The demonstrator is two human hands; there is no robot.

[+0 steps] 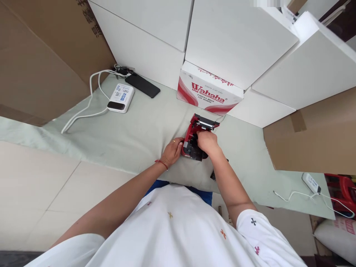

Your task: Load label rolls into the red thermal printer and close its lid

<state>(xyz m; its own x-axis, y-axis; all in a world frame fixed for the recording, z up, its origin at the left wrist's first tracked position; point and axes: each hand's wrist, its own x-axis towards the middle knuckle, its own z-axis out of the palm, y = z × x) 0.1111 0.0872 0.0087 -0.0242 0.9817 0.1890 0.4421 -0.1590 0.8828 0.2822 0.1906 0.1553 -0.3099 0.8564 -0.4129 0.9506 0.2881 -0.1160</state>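
A small red-and-black label printer (188,142) sits on the green cloth with its lid raised toward the back. My left hand (172,150) holds its left side, thumb and fingers bent against the casing. Into the opened body reaches my right hand (207,142), closed, with its fingertips hidden inside; whatever they grip cannot be made out. A dark flap (196,154) hangs at the printer's front. Beside my right forearm, partly covered by it, lies a small black item (213,175).
Behind the printer stands a Wahaha carton (210,91) against white boxes (222,40). Cardboard boxes flank the cloth, left (55,55) and right (311,133). A power bank (121,97), white cables and a black phone (142,85) lie back left; another power bank (311,183) is far right.
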